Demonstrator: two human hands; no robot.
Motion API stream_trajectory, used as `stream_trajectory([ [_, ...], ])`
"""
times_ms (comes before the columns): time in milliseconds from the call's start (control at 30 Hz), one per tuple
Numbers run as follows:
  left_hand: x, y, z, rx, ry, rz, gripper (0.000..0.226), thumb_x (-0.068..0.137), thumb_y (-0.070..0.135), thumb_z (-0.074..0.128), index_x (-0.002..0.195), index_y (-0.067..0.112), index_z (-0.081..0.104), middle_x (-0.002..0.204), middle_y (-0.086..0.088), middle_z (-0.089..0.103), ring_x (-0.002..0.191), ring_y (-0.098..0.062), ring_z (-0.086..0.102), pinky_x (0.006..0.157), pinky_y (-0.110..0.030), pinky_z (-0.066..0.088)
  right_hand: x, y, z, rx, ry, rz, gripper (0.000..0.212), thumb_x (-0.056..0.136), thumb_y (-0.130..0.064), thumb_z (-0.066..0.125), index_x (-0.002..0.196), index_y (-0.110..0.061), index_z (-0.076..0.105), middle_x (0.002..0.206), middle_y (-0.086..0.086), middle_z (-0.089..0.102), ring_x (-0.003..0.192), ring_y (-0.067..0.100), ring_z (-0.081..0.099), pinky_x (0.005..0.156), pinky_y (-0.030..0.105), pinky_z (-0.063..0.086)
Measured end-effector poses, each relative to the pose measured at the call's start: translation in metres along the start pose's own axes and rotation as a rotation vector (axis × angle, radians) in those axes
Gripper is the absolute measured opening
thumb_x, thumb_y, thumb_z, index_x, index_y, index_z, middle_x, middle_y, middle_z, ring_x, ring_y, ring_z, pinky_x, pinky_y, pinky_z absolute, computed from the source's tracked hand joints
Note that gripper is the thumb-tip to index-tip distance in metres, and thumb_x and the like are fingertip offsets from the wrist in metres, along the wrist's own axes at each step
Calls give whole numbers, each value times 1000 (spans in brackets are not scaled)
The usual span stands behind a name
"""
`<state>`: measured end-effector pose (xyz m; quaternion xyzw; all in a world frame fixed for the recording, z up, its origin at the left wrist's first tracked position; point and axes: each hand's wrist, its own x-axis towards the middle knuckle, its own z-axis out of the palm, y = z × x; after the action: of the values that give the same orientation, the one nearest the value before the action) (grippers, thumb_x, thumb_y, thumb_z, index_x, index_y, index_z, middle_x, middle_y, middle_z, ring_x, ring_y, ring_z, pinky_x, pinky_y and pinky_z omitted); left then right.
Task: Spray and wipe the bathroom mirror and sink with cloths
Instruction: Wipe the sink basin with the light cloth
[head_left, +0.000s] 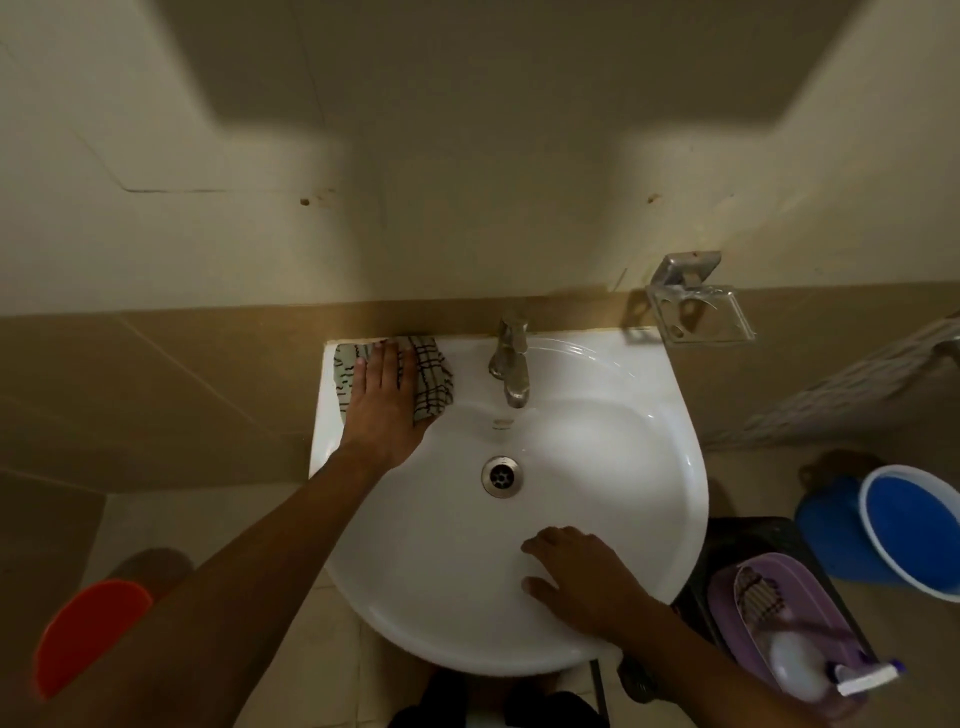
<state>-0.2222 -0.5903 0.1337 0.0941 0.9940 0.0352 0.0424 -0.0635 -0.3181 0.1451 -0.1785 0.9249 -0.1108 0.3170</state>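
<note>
A white round sink (670, 467) fills the middle of the view, with a metal tap (511, 358) at its back and a drain (502, 476) in the bowl. My left hand (384, 400) lies flat with straight fingers on a checked cloth (434, 384), pressing it onto the sink's back left ledge. My right hand (576, 577) rests on the front right of the sink's rim, fingers loosely spread and holding nothing. A white spray bottle (797, 670) lies in a purple basin at the lower right. No mirror is in view.
A metal soap holder (701, 312) juts from the wall right of the tap. The purple basin (727, 587) sits on a dark stool beside the sink. A blue bucket (831, 535) stands on the floor at right. An orange object (88, 629) is at lower left.
</note>
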Motion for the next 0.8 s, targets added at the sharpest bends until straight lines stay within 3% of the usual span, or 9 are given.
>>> stream_trajectory([
  [100,13,35,0,-10,-35,59,87,95,61,38,158,8,7,165,-20,4,153,-37,1,124,-49,-5,-16,13,7,-44,-2,-32,84,79,-66,11,138,-21,50,135,2,54,121,23,51,99,37,40],
  [200,19,60,4,-39,-25,62,85,95,61,38,158,10,11,165,-19,6,153,-36,2,123,-48,-6,-21,25,12,-7,30,-58,90,85,-76,4,135,-20,53,132,2,57,117,22,54,97,37,42],
  [300,16,47,3,-33,-17,47,84,92,64,26,158,14,11,166,-15,7,153,-32,2,123,-47,-5,-24,38,12,37,99,-98,104,78,-79,-9,130,-18,58,126,3,61,111,23,58,95,37,44],
  [400,10,40,4,-20,-11,-42,80,96,59,33,159,17,6,167,-12,2,154,-30,-4,122,-46,-10,-27,47,10,25,150,-124,100,83,-77,-6,123,-15,62,120,5,64,108,24,59,94,40,46],
  [667,-14,130,21,-127,69,-189,79,98,47,44,158,8,11,164,-22,10,152,-40,3,122,-54,-4,-30,53,10,32,202,-188,89,89,-72,3,118,-14,63,117,6,65,107,24,59,92,40,47],
  [800,-33,149,26,-166,108,-155,82,92,33,59,158,9,15,164,-21,12,152,-39,6,124,-53,3,-32,56,15,32,253,-227,62,97,-60,26,110,-14,64,108,5,67,99,24,60,87,40,49],
])
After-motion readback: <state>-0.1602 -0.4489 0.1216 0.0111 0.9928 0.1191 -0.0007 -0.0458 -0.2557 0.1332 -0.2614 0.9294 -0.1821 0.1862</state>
